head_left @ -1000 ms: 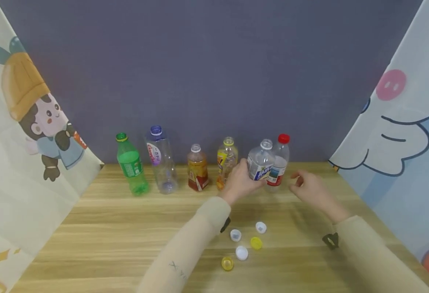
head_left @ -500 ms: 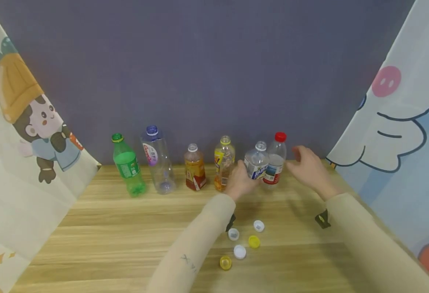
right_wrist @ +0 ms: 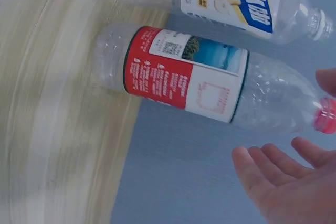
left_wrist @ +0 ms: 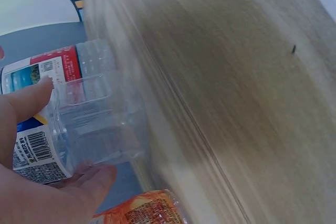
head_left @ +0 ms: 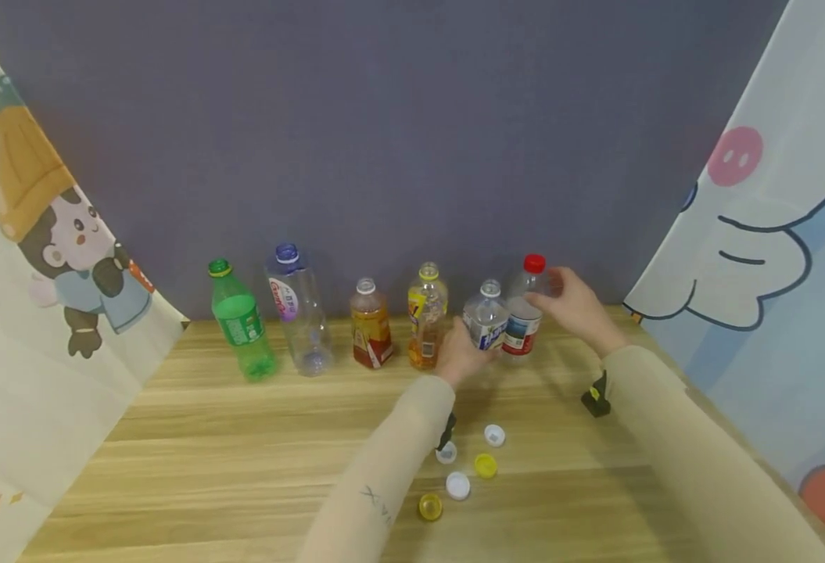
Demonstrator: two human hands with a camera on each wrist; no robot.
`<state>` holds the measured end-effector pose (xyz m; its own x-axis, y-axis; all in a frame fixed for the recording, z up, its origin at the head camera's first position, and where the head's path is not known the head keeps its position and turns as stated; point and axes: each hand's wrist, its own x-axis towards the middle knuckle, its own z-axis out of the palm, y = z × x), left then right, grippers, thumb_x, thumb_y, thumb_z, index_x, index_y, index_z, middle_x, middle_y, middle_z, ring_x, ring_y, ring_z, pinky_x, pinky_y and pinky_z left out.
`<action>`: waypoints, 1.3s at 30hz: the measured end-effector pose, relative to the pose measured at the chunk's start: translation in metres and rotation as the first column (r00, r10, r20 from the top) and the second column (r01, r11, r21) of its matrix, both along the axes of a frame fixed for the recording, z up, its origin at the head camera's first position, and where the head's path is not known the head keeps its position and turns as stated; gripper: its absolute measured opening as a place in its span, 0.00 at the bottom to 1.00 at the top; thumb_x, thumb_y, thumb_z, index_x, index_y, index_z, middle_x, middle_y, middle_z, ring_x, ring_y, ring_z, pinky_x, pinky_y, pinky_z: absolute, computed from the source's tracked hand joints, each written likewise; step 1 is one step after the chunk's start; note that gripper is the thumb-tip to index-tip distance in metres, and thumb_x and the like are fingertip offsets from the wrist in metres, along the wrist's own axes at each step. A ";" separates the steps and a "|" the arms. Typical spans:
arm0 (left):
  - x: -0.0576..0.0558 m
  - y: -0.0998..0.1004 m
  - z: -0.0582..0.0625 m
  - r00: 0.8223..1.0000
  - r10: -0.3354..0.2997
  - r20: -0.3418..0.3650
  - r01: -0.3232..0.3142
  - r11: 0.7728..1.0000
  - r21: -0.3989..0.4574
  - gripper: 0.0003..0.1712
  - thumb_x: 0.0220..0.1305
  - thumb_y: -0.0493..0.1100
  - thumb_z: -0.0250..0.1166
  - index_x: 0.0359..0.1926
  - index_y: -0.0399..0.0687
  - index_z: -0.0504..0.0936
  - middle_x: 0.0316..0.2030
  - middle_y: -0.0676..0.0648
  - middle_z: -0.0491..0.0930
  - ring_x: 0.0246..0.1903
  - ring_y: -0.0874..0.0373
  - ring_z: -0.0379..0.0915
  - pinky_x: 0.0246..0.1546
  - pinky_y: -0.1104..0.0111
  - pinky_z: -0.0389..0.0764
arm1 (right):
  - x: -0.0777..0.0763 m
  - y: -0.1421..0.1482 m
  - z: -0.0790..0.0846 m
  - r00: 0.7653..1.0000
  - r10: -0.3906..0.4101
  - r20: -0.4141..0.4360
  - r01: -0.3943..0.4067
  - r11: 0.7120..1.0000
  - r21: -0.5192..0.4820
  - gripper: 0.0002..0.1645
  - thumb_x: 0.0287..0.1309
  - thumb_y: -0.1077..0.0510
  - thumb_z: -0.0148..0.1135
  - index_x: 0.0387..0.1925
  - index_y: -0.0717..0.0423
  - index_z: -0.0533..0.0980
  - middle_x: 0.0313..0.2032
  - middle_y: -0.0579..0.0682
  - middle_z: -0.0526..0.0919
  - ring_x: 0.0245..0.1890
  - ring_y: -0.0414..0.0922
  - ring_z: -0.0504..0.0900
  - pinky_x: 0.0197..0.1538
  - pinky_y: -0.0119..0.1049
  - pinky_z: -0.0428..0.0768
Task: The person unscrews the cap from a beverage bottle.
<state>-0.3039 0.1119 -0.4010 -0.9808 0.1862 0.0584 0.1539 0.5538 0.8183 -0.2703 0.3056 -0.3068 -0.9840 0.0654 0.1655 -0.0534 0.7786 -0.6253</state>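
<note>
My left hand (head_left: 463, 356) grips a clear, uncapped plastic bottle (head_left: 488, 313) with a white and blue label, low on its body. In the left wrist view, thumb and fingers lie on opposite sides of this bottle (left_wrist: 100, 124). Just right of it stands a clear water bottle (head_left: 522, 327) with a red and white label and a red cap (head_left: 535, 263). My right hand (head_left: 577, 306) is beside the red-capped bottle's upper part. In the right wrist view its fingers (right_wrist: 268, 169) are spread and relaxed, with the thumb across from them near the cap.
Left along the back wall stand more uncapped bottles: a yellow-labelled one (head_left: 428, 313), a brown-orange one (head_left: 371, 332), a tall purple-tinted one (head_left: 303, 320) and a green one (head_left: 243, 328). Several loose white caps (head_left: 457, 485) and yellow caps (head_left: 486, 466) lie on the wooden table (head_left: 243, 469).
My right hand has moved left and up to the red-capped bottle, its fingers opening. The left hand has set its bottle slightly lower and left, keeping its grip.
</note>
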 end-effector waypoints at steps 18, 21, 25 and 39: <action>-0.002 0.006 0.000 1.000 0.008 0.019 -0.007 1.000 -0.024 0.49 0.54 0.49 0.79 0.69 0.39 0.62 0.60 0.36 0.77 0.59 0.41 0.75 0.62 0.51 0.75 | -0.013 0.002 -0.014 0.998 0.054 -0.014 -0.054 0.999 -0.003 0.55 0.66 0.41 0.64 0.77 0.67 0.47 0.68 0.74 0.65 0.67 0.68 0.67 0.65 0.65 0.68; -0.002 0.006 -0.001 1.000 0.014 0.000 -0.014 0.998 -0.063 0.49 0.55 0.52 0.78 0.69 0.38 0.62 0.58 0.35 0.78 0.57 0.41 0.77 0.60 0.52 0.77 | -0.013 0.006 -0.015 0.998 0.053 -0.035 -0.053 0.999 0.002 0.51 0.65 0.43 0.65 0.74 0.67 0.53 0.65 0.72 0.68 0.65 0.67 0.69 0.64 0.65 0.69; -0.002 0.005 -0.001 0.999 0.018 -0.035 -0.023 0.991 -0.129 0.50 0.56 0.55 0.77 0.69 0.36 0.62 0.55 0.34 0.80 0.54 0.41 0.79 0.57 0.52 0.79 | -0.011 0.008 -0.014 0.998 0.054 -0.031 -0.054 0.999 -0.001 0.44 0.64 0.47 0.64 0.71 0.70 0.59 0.62 0.71 0.71 0.63 0.67 0.71 0.64 0.64 0.70; -0.004 0.004 0.008 0.996 0.010 -0.091 -0.028 0.981 -0.194 0.45 0.46 0.58 0.83 0.59 0.38 0.76 0.49 0.38 0.84 0.48 0.43 0.82 0.51 0.55 0.82 | -0.002 0.002 -0.011 0.990 0.065 0.127 -0.055 0.996 -0.074 0.58 0.69 0.43 0.56 0.80 0.61 0.32 0.76 0.71 0.48 0.73 0.71 0.53 0.69 0.70 0.57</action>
